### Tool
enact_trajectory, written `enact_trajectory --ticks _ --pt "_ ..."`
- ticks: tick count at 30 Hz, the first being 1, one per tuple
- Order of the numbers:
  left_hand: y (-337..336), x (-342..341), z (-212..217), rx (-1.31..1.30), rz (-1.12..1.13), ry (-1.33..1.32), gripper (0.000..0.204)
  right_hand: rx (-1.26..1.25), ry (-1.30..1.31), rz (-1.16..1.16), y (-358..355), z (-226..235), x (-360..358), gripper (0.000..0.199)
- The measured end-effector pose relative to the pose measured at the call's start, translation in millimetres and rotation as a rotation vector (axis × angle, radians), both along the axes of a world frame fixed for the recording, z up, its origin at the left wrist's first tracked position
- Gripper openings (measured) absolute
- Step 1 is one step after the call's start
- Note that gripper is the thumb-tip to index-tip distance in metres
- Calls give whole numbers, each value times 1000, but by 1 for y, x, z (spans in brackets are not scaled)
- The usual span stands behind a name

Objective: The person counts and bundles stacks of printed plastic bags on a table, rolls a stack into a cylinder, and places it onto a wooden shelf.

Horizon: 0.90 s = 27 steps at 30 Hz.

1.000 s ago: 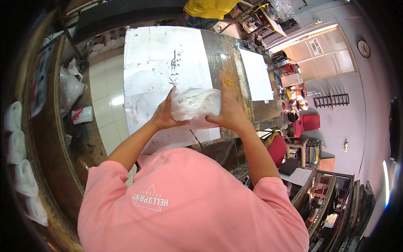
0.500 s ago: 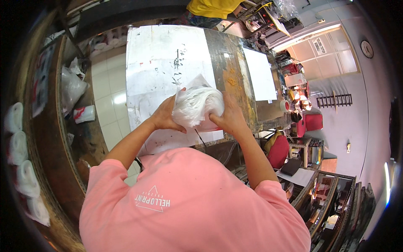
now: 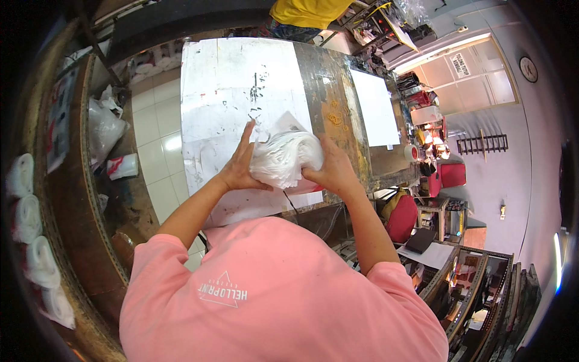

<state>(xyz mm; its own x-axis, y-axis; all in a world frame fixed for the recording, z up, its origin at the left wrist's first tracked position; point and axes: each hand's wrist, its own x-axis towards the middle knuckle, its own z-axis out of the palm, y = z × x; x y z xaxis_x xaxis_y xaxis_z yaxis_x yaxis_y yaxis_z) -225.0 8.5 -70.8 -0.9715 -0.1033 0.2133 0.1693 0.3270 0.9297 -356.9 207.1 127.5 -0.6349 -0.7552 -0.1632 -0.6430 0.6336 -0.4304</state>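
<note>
Fingers (image 3: pixel 246 133) of the left hand (image 3: pixel 240 169) and right hand (image 3: pixel 339 170) clasp opposite sides of a folded white bundle (image 3: pixel 282 158), its longer span crosswise between them, neither nearer.

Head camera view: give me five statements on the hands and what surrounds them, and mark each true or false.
1. The person's bare left hand touches the white bundle of thin, folded sheets. True.
2. The bare right hand is well away from the bundle. False: it grips the bundle's right side.
3. A plain white rectangular sheet lies on the stained brown table, right of the bundle. True.
4. The person wears a green jacket. False: it is a pink short-sleeved shirt.
5. A bright yellow garment shows beyond the table. True.
</note>
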Motion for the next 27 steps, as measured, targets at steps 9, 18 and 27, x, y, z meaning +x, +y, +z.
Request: enact_trajectory --ticks 9,18,27 --pt "-22 -4 -8 485 -134 81 151 -24 -33 22 6 -4 -7 67" --pt "-71 -79 20 703 -114 -128 84 -46 -22 57 3 -7 -6 65" --pt "-46 -72 8 943 -449 -431 116 -57 -16 -23 4 -6 -9 69"
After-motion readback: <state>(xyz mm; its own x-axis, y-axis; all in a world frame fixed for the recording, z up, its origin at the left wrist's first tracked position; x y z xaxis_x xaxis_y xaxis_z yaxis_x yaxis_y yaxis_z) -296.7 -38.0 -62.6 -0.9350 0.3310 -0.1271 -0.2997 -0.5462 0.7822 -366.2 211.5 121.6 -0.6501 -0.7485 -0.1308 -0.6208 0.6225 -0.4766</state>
